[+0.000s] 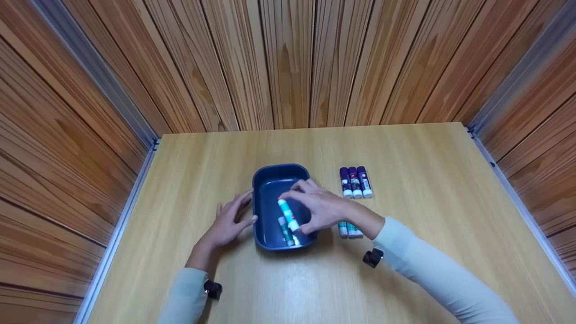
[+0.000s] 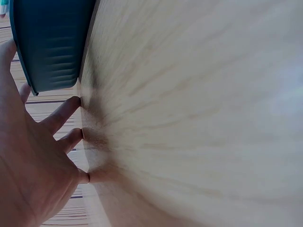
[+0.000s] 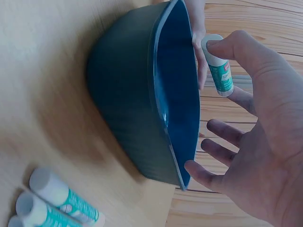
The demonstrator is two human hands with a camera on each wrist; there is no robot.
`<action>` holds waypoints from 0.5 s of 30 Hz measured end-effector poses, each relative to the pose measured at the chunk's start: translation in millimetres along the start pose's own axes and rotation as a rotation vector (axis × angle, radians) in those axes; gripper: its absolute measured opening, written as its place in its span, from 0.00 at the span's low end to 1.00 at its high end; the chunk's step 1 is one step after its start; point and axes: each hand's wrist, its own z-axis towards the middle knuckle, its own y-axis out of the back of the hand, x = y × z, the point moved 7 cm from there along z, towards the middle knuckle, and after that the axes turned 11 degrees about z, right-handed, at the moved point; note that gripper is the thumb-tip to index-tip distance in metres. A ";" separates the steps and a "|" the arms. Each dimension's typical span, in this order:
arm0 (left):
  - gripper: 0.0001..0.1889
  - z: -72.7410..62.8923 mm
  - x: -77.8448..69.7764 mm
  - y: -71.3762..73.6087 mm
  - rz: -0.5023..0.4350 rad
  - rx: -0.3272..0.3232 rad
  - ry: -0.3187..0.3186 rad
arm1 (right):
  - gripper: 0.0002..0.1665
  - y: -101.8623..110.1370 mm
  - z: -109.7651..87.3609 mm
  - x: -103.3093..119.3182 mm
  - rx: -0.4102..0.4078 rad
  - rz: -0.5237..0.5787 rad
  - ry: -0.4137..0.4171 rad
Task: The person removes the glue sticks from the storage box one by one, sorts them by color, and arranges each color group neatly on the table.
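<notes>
Over the blue plastic tub [image 1: 281,170], my right hand [image 1: 325,208] pinches a green-and-white glue stick [image 1: 288,215] by its two ends, between thumb and index finger. The right wrist view shows the same glue stick [image 3: 221,71] above the tub's rim, the other fingers of that hand spread apart. Inside the tub lies another green glue stick [image 1: 285,231], partly covered from above by the held one. My left hand [image 1: 229,223] is at the tub's left side, thumb and index finger at the rim; in the left wrist view other fingertips [image 2: 73,102] rest on the table.
Right of the tub, three purple glue sticks [image 1: 355,182] with white ends stand in a row on the wooden table [image 1: 418,180]. Nearer me is a group of green-and-white glue sticks [image 1: 350,230], partly hidden by my right forearm. Wood-panelled walls [image 1: 288,63] enclose the table.
</notes>
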 end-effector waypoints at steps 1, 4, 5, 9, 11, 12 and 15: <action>0.41 0.1 0.1 0.2 0.000 0.001 0.000 | 0.51 2.1 -2.4 -0.4 -0.006 0.000 0.002; 0.41 0.4 0.5 0.6 0.006 0.001 0.002 | 0.51 8.3 -9.6 -2.0 -0.028 -0.004 0.004; 0.41 0.5 0.7 0.5 0.006 0.002 0.003 | 0.51 10.0 -11.9 -3.3 -0.036 -0.006 0.005; 0.41 0.5 1.5 0.4 0.006 0.005 0.003 | 0.52 14.9 -21.0 -9.2 -0.061 0.010 0.012; 0.41 0.5 1.5 0.4 0.004 0.005 0.003 | 0.52 16.0 -25.3 -12.9 -0.074 0.017 0.019; 0.41 0.5 1.7 0.4 0.004 0.004 0.002 | 0.52 16.6 -27.5 -14.7 -0.082 0.018 0.024; 0.41 0.6 1.9 0.0 0.001 0.001 -0.001 | 0.53 16.8 -34.1 -21.7 -0.117 -0.004 0.032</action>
